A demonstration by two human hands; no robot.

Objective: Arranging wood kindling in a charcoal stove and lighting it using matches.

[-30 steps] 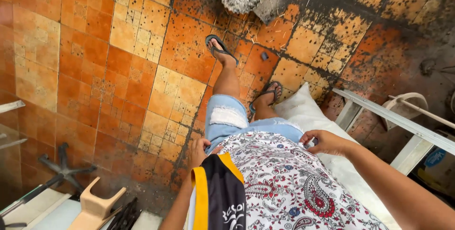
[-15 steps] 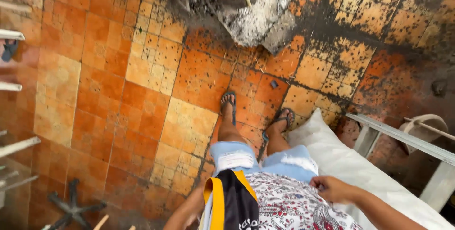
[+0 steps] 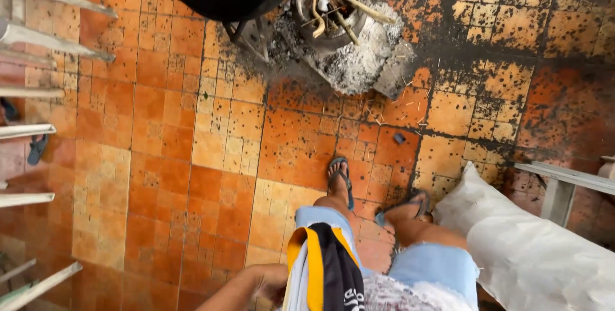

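Standing on worn orange floor tiles [image 3: 160,157]. Left hand [image 3: 269,283] at six o'clock, fingers curled against black-and-yellow folded cloth [image 3: 323,266]; grip unclear. Right hand out of view. Ash-ringed metal stove [image 3: 330,3] at twelve o'clock. White sack [image 3: 532,253] at four o'clock.

At the bottom edge of the frame, the left hand [image 3: 269,283] sits just beside a black and yellow garment [image 3: 323,272] hanging over the person's front. Above it, two sandalled feet [image 3: 339,176] stand on orange floor tiles [image 3: 160,157]. A white sack [image 3: 532,253] lies at lower right. A stove with sticks [image 3: 336,3] sits in grey ash [image 3: 359,61] at top centre.
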